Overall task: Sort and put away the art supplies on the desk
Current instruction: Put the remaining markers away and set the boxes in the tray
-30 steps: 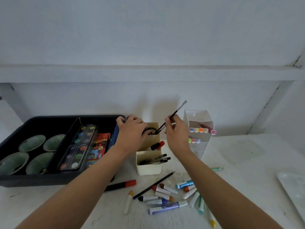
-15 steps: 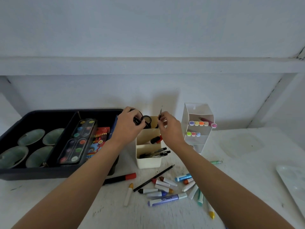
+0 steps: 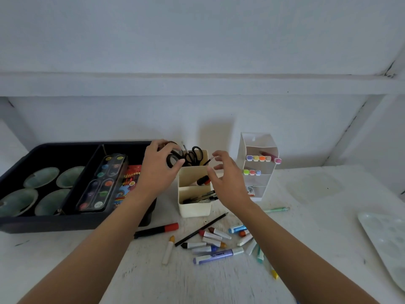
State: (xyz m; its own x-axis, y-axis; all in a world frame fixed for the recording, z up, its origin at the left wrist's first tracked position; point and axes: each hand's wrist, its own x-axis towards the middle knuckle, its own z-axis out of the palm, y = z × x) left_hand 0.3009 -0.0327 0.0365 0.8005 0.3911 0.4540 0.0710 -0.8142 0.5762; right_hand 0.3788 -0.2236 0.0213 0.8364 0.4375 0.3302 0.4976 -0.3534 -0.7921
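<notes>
As we look down on the white desk, the black tray takes up its far left. The tray holds four pale green dishes on the left, with a long watercolour set and a box of coloured pencils on the right. A white palette lies at the right edge. A clear marker organizer stands far right of centre with marker caps showing on two shelves.

Just left of it stands the cream pen holder, beside the tray. Pens lie in its near compartment, a red-tipped marker in the middle one, and black scissors and a thin brush stand in the far one.

Our left hand curls its thumb and fingers round a black loop handle at the holder's far left corner; we cannot tell whether it belongs to those scissors. Our right hand hovers just right of the holder with its fingers spread wide, holding nothing, its fingertip close to the brush.

Near us, loose supplies lie scattered: a red-capped black marker, a black pencil, a purple marker, a cluster of crayons and a green pen.
</notes>
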